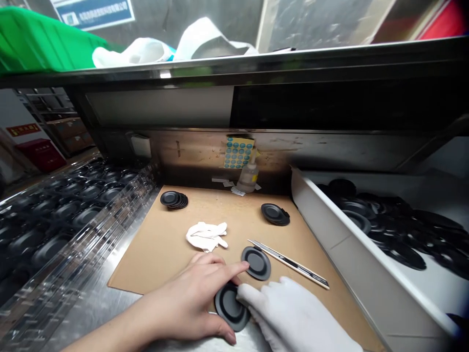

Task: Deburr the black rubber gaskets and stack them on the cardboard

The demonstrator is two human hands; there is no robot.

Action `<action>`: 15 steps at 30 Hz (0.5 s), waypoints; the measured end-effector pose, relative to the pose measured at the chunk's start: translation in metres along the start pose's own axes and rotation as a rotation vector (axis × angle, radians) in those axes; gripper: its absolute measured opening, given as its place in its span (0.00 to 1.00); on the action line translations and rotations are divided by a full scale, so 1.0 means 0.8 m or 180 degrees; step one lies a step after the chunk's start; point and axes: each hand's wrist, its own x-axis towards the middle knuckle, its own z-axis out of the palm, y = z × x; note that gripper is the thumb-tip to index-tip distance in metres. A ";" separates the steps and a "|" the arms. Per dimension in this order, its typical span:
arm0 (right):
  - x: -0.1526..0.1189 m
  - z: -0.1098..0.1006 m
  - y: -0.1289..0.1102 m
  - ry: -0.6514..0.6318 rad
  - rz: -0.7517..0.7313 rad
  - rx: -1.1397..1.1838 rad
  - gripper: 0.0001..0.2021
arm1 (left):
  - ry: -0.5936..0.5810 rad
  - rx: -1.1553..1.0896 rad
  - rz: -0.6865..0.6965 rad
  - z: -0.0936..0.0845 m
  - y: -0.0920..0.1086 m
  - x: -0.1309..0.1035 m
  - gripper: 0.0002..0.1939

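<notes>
A black round disc with a ringed, recessed face lies at the front edge of the cardboard, between my two hands. My bare left hand curls around its left side, thumb below and fingers above, with the index fingertip at a second black disc. My right hand, in a white glove, grips the right edge of the first disc with thumb and forefinger; its other fingers are folded and partly hidden. Just beyond it lies a slim utility knife, pointing up and left.
On the cardboard are a crumpled white glove and stacked black discs at left and right. A spray bottle stands behind. Clear trays of black parts flank the left, a white bin the right.
</notes>
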 end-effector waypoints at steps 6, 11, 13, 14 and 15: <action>0.003 -0.002 0.013 -0.0317 0.0144 0.0396 0.12 | -0.0003 -0.0027 0.0020 -0.001 -0.007 0.000 0.52; -0.009 0.001 0.035 -0.0281 0.0341 0.0520 0.13 | 0.0031 -0.0109 0.0047 0.000 -0.008 -0.001 0.55; -0.008 -0.006 0.044 -0.0278 0.0432 0.0681 0.17 | 0.0048 -0.0103 0.0030 0.000 -0.008 0.000 0.55; -0.006 -0.010 0.045 -0.0277 0.0462 0.0781 0.18 | 0.0050 -0.0103 0.0023 -0.001 -0.007 0.000 0.56; -0.003 -0.012 0.043 -0.0280 0.0475 0.0878 0.18 | 0.0042 -0.0104 0.0015 -0.001 -0.007 0.001 0.56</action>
